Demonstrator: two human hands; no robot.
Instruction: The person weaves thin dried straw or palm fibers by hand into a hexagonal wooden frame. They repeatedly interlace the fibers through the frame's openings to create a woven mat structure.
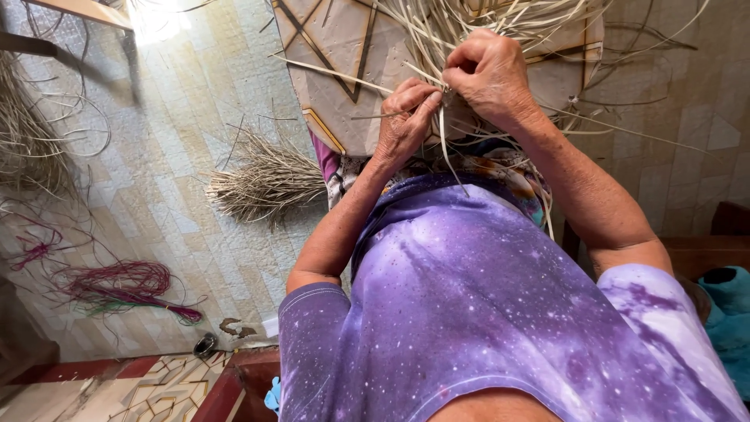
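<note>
My left hand (406,117) and my right hand (488,74) meet over a round board (336,47) resting on my lap. Both hands pinch thin pale straw strips (437,31) that fan out across the board toward its far edge. The left fingers grip a strand near the crossing point. Just to the right and slightly farther away, the right hand is closed on the gathered strands. One loose strip (445,148) hangs down toward my purple shirt (484,312).
A bundle of dry straw (266,184) lies on the tiled floor left of my lap. Pink and green dyed strands (117,285) lie further left. More pale fibres (31,141) are heaped at the far left. A teal cloth (726,312) sits at the right edge.
</note>
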